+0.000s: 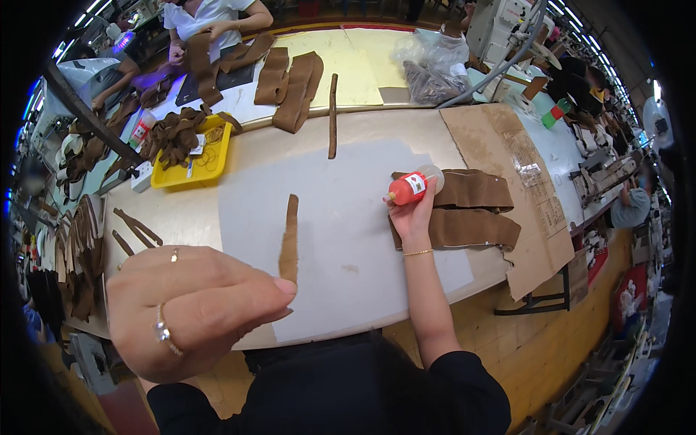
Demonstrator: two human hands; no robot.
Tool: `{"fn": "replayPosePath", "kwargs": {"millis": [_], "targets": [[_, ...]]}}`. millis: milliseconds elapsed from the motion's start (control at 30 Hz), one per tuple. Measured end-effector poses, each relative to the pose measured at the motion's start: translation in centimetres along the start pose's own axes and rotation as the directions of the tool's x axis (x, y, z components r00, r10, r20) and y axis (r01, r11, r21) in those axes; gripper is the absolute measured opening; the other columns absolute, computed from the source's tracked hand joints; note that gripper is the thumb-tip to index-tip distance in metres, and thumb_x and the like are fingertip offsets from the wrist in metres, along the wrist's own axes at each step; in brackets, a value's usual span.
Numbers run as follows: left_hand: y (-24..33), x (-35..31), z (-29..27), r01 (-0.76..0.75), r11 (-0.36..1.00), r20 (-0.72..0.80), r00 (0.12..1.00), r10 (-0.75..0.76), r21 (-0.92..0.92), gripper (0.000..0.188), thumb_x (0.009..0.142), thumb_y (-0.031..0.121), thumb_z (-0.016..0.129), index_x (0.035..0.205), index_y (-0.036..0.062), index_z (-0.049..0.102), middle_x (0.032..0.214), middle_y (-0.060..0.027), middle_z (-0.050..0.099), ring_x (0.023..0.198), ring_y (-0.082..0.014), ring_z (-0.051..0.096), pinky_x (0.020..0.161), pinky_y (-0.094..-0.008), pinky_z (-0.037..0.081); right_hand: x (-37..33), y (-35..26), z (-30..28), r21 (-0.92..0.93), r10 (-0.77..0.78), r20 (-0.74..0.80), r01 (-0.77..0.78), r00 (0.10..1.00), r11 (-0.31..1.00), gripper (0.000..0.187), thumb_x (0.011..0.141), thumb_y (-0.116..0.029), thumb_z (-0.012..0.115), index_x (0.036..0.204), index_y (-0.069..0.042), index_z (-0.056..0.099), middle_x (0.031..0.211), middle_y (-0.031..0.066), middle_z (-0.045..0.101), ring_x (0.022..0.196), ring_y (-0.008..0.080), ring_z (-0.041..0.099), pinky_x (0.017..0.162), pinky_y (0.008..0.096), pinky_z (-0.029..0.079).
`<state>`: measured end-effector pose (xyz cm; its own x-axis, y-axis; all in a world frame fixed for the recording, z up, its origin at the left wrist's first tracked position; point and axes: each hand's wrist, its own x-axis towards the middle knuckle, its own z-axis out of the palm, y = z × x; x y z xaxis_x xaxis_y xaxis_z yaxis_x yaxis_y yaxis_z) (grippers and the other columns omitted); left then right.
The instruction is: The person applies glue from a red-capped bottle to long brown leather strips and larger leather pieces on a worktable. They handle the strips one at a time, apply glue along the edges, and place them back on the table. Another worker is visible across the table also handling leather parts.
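Observation:
Raised close to the camera, my left hand (199, 312) pinches thumb and finger together at the lower end of a narrow brown fabric strip (290, 235). The strip stands up from the fingertips. My right hand (413, 221) is wrapped round a red squeeze bottle (408, 190) with a white label and a translucent end, tilted so its nozzle points left. Beneath and beside that hand lie two wide brown fabric bands (471, 228), side by side on the table. Another thin brown strip (333, 116) rests farther back on the pale worktable (326, 170).
A yellow tray (190, 177) with brown pieces and rubber bands stands at the left. A cardboard sheet (525, 188) covers the right end. Folded brown bands (297, 90) and a plastic bag (431, 72) lie beyond. A person (210, 25) handles brown bands across the table.

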<state>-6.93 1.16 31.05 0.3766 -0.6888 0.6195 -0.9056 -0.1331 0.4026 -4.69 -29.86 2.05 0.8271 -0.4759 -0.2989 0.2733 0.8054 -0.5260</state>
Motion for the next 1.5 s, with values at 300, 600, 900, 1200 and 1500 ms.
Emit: {"fn": "replayPosePath", "kwargs": {"millis": [300, 600, 900, 1200, 1500], "targets": [[-0.2, -1.0, 0.9, 0.52, 0.665, 0.005, 0.79, -0.613, -0.537, 0.018, 0.067, -0.002, 0.075, 0.083, -0.005, 0.068, 0.068, -0.0125, 0.067, 0.054, -0.0166, 0.065, 0.05, -0.0222, 0.051, 0.4, 0.3, -0.4, -0.003, -0.019, 0.007, 0.019, 1.0, 1.0, 0.063, 0.086, -0.067, 0.049, 0.109, -0.009, 0.053, 0.097, 0.0077, 0.062, 0.083, 0.0239, 0.061, 0.063, 0.0378, 0.054], [-25.0, -7.5, 9.3, 0.817, 0.449, 0.379, 0.569, -0.73, -0.361, 0.022, 0.087, 0.018, 0.068, 0.098, -0.001, 0.065, 0.08, -0.0056, 0.066, 0.06, -0.0112, 0.064, 0.048, -0.0211, 0.047, 0.1, 0.2, -0.2, -0.045, -0.02, 0.064, 0.023, 0.998, 0.999, 0.063, 0.085, -0.067, 0.051, 0.114, -0.011, 0.05, 0.099, 0.0077, 0.06, 0.079, 0.0238, 0.059, 0.063, 0.0403, 0.053], [-36.2, -11.3, 13.2, 0.736, 0.677, -0.125, 0.673, -0.728, 0.022, 0.024, 0.084, 0.014, 0.065, 0.106, 0.0038, 0.065, 0.093, -0.0108, 0.065, 0.074, -0.018, 0.064, 0.067, -0.0318, 0.052, 0.5, 0.5, -0.5, -0.026, -0.019, 0.091, 0.021, 0.996, 0.999, 0.07, 0.081, -0.067, 0.058, 0.109, -0.003, 0.055, 0.095, 0.0079, 0.06, 0.081, 0.022, 0.057, 0.062, 0.0349, 0.051], [-19.7, -12.2, 16.7, 0.006, 0.995, 0.581, 0.812, 0.051, -0.096, 0.031, 0.08, 0.006, 0.061, 0.11, 0.0043, 0.064, 0.118, -0.0133, 0.055, 0.102, -0.0273, 0.053, 0.089, -0.0355, 0.044, 0.3, -0.1, -1.0, -0.05, 0.016, 0.131, -0.01, 0.991, 0.999, 0.072, 0.08, -0.068, 0.058, 0.111, -0.003, 0.055, 0.1, 0.0078, 0.062, 0.085, 0.023, 0.059, 0.071, 0.0372, 0.053], [-18.0, -12.8, 16.6, -0.101, 0.994, 0.644, 0.763, 0.044, 0.051, 0.011, 0.081, 0.008, 0.058, 0.091, 0.0046, 0.061, 0.083, -0.0061, 0.052, 0.083, -0.02, 0.054, 0.074, -0.0328, 0.043, 1.0, 0.2, -1.4, -0.026, 0.021, 0.142, -0.017, 0.99, 1.0, 0.073, 0.078, -0.068, 0.06, 0.112, -0.003, 0.054, 0.101, 0.0085, 0.063, 0.086, 0.0233, 0.058, 0.073, 0.0386, 0.053]]}}
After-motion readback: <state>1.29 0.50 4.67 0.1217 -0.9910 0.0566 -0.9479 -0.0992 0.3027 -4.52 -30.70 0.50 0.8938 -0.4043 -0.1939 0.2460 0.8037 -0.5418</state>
